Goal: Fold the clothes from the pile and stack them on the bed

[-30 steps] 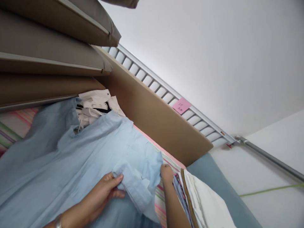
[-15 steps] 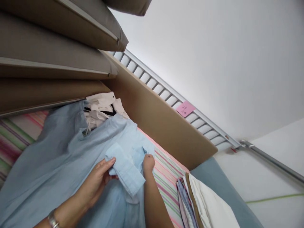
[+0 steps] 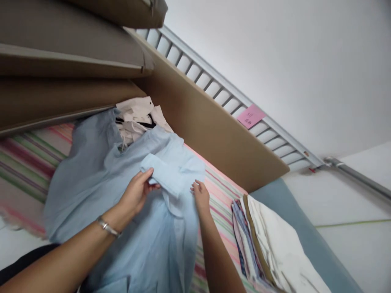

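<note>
A light blue shirt-like garment (image 3: 128, 179) lies spread over a striped cloth. My left hand (image 3: 140, 190), with a silver bracelet at the wrist, pinches a folded sleeve cuff (image 3: 163, 175) of it between thumb and fingers. At the garment's right edge is my right hand (image 3: 200, 194), fingers apart and holding nothing; whether the fingertips brush the fabric I cannot tell. White clothing (image 3: 134, 118) with black parts sits beyond the garment's upper edge.
Folded clothes (image 3: 269, 236) form a stack on the striped cloth (image 3: 29, 162) at right. A tan board (image 3: 210, 130) stands along the back before a metal railing (image 3: 195, 67) with a pink note (image 3: 251, 116). Brown cushions (image 3: 70, 49) are piled at upper left.
My right hand has let go of the fabric and its fingers have spread. The cuff in my left hand now lies flatter against the garment. The camera view has shifted.
</note>
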{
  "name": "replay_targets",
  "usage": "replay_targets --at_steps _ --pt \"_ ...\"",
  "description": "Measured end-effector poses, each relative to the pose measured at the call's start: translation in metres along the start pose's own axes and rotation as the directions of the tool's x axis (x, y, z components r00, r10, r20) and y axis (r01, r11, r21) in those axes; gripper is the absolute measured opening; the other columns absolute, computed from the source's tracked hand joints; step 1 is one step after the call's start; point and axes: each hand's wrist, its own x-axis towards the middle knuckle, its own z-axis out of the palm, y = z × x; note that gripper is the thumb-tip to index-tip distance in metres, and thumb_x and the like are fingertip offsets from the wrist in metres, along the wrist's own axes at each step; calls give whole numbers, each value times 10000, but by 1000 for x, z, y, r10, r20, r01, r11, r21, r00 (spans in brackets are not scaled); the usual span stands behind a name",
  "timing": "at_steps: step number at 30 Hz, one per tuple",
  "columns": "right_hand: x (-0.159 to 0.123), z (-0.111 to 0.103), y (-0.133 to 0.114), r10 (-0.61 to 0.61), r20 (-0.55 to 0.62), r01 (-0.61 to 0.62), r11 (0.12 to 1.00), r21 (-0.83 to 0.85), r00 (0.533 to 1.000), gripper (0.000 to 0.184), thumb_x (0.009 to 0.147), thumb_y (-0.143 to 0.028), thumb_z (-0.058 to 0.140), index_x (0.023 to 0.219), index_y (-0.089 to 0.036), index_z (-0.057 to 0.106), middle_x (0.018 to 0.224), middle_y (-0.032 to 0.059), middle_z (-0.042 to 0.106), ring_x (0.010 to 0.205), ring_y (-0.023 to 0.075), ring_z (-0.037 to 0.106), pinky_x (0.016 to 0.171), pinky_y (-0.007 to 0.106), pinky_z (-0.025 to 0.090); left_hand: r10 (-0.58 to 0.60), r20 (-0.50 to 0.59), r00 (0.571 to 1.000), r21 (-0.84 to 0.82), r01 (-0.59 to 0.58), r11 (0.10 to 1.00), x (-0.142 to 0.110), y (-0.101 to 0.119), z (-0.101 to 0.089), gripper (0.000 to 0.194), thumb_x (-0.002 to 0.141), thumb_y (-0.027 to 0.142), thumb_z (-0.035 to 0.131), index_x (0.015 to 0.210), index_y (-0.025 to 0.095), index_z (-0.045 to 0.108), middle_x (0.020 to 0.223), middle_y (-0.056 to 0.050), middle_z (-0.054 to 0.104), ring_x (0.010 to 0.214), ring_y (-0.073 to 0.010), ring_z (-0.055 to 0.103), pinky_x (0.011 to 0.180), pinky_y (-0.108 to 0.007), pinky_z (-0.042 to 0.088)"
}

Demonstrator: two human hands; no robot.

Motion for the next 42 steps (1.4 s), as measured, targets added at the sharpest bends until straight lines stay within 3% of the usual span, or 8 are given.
replay_targets --at_steps 7,10,14,24,29,33,37,42 --pt "-192 -100 49 112 65 -107 991 -76 992 394 788 -541 473 835 -183 631 749 62 679 683 204 646 653 304 511 -24 -139 990 67 34 997 11 -7 -12 48 846 204 543 826 162 531 652 20 609 456 -97 577 484 -226 491" --pt "-260 -103 57 134 66 -126 986 -112 989 389 807 -542 475 905 -191 608 735 42 659 633 187 625 609 294 505 -25 -148 989 94 39 995 10 -11 -13 58 864 201 526 820 164 524 637 17 608 444 -104 581 479 -229 486" --pt "-301 -79 49 -22 75 48 934 -355 997 356 765 -472 590 1019 -223 582 840 33 646 719 192 623 661 304 502 -40 -140 989 125 57 991 6 -16 -16 60 872 214 521 833 168 521 608 17 603 435 -107 578 489 -232 488" --pt "-306 -92 50 -220 173 279 807 -520 960 211 823 -157 419 879 -258 596 794 13 614 715 167 614 644 272 470 -93 -61 994 194 103 976 -4 -9 -19 70 853 194 522 796 157 535 604 8 608 460 -118 595 466 -226 491" --pt "-311 -82 62 -202 329 313 889 -333 922 255 758 -137 448 864 -249 651 768 8 670 718 168 644 674 266 499 -129 -216 968 347 200 916 1 -7 -26 112 769 155 624 710 150 529 547 -1 602 394 -122 566 411 -218 456" --pt "-270 -81 47 -162 239 199 970 -141 957 225 836 -331 476 840 -227 676 753 25 696 713 174 653 664 269 520 -108 -244 964 325 186 927 2 -7 -29 148 739 167 655 683 160 519 524 8 596 387 -123 563 399 -207 446" --pt "-201 -73 39 -206 67 216 950 -226 976 416 867 -419 420 1142 -174 614 1182 117 634 1111 229 577 948 378 467 -112 -254 961 348 198 916 1 -8 -28 147 720 186 670 706 159 526 520 18 596 396 -118 563 403 -197 448" --pt "-154 -43 71 -180 234 272 846 -459 955 523 874 -448 384 1294 -165 510 1381 136 461 1307 298 382 1059 548 314 -121 -244 962 381 210 900 3 -10 -27 182 702 250 686 733 152 536 556 20 610 431 -114 572 434 -207 468"
